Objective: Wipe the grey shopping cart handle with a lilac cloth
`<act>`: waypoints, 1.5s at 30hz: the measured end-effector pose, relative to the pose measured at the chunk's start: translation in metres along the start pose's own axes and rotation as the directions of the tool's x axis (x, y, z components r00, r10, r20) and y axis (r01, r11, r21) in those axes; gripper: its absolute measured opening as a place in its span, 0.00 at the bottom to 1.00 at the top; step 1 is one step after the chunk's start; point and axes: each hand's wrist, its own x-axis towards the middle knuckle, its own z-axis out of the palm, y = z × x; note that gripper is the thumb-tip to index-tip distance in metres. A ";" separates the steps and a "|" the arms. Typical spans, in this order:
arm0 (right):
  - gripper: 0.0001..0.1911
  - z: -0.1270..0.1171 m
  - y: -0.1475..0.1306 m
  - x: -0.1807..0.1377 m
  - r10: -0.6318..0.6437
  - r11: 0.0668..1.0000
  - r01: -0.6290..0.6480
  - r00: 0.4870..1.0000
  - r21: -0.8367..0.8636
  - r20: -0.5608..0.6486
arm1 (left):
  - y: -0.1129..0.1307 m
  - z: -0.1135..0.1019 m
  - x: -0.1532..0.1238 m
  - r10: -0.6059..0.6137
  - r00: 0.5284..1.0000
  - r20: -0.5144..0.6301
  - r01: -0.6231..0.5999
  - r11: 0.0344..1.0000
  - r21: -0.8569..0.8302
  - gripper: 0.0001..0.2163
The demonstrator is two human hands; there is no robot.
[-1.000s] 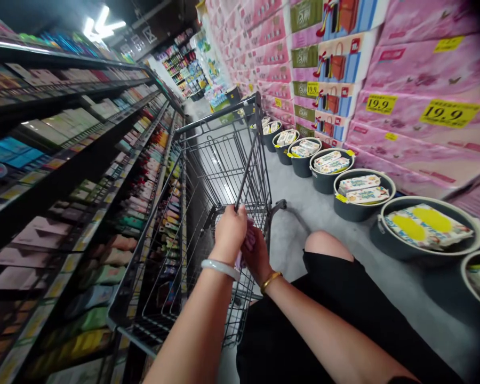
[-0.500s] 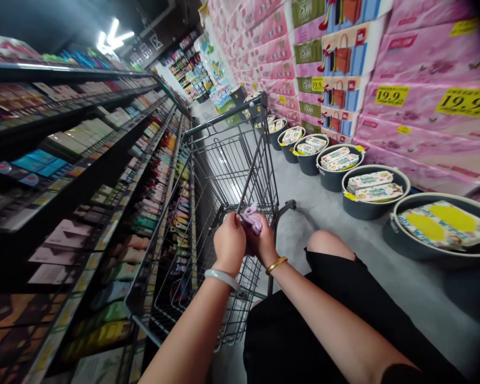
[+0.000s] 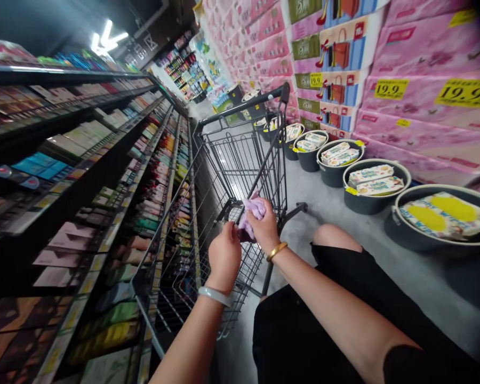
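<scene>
Clutching lilac cloth (image 3: 255, 207) by a cart (image 3: 244, 110)
The right hand (image 3: 265, 226) is wrapped round it; the left hand (image 3: 224, 255) is curled, hold unclear.

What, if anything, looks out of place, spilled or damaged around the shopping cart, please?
Nothing stands out as spilled or damaged. The shopping cart and shelves slant in the picture, but the whole view looks tilted, which probably explains it. The purple cloth is crumpled, as one gripped in the right hand might be.
</scene>
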 end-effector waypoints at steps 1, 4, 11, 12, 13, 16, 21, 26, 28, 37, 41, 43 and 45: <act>0.17 -0.003 0.006 -0.002 -0.022 0.999 0.021 1.000 -0.035 -0.007 | -0.002 -0.001 -0.003 -0.001 1.000 0.015 0.001 1.000 -0.015 0.16; 0.18 -0.021 0.043 -0.018 0.034 0.988 -0.035 0.999 -0.152 -0.012 | -0.006 -0.002 -0.011 0.002 0.999 0.041 0.000 0.998 -0.061 0.15; 0.18 -0.056 0.082 -0.041 0.270 0.947 -0.260 0.962 -0.186 0.032 | -0.015 -0.007 -0.027 0.041 0.998 0.050 -0.035 0.993 -0.117 0.15; 0.17 -0.056 0.073 -0.039 0.265 0.952 -0.260 0.964 -0.161 0.015 | -0.016 -0.009 -0.029 0.042 0.997 0.064 -0.035 0.993 -0.112 0.16; 0.16 -0.055 0.061 -0.034 0.251 0.960 -0.249 0.968 -0.126 -0.002 | -0.016 -0.011 -0.031 0.040 0.996 0.084 -0.031 0.995 -0.097 0.17; 0.17 -0.053 0.026 -0.016 0.127 0.991 -0.126 0.992 -0.051 0.009 | -0.008 -0.019 -0.033 0.026 0.991 0.128 -0.029 0.999 0.020 0.19; 0.19 -0.069 0.039 -0.014 0.070 0.991 -0.066 0.997 -0.113 0.034 | 0.043 -0.021 -0.010 0.186 0.983 -0.006 -0.183 0.974 0.134 0.22; 0.12 -0.084 0.095 -0.043 0.410 0.912 -0.409 0.906 0.026 -0.106 | 0.084 -0.009 0.015 0.177 0.984 0.009 -0.176 0.971 0.161 0.21; 0.11 -0.081 0.094 -0.039 0.418 0.908 -0.416 0.901 0.043 -0.114 | 0.084 -0.005 0.016 0.180 0.984 -0.011 -0.175 0.965 0.197 0.21; 0.17 -0.079 0.025 0.010 0.038 0.993 -0.046 0.997 -0.108 -0.072 | 0.074 -0.001 0.006 0.215 0.975 -0.054 -0.194 0.945 0.262 0.20; 0.11 -0.091 0.059 -0.016 0.230 0.964 -0.246 0.962 -0.101 -0.149 | 0.073 -0.004 -0.002 0.210 0.977 -0.044 -0.191 0.944 0.268 0.20; 0.09 -0.092 0.076 -0.025 0.282 0.953 -0.296 0.946 -0.071 -0.158 | 0.072 -0.005 -0.005 0.213 0.976 -0.044 -0.194 0.942 0.272 0.20; 0.09 -0.091 0.082 -0.024 0.295 0.950 -0.307 0.940 -0.052 -0.170 | 0.070 -0.005 -0.007 0.221 0.974 -0.043 -0.202 0.940 0.274 0.20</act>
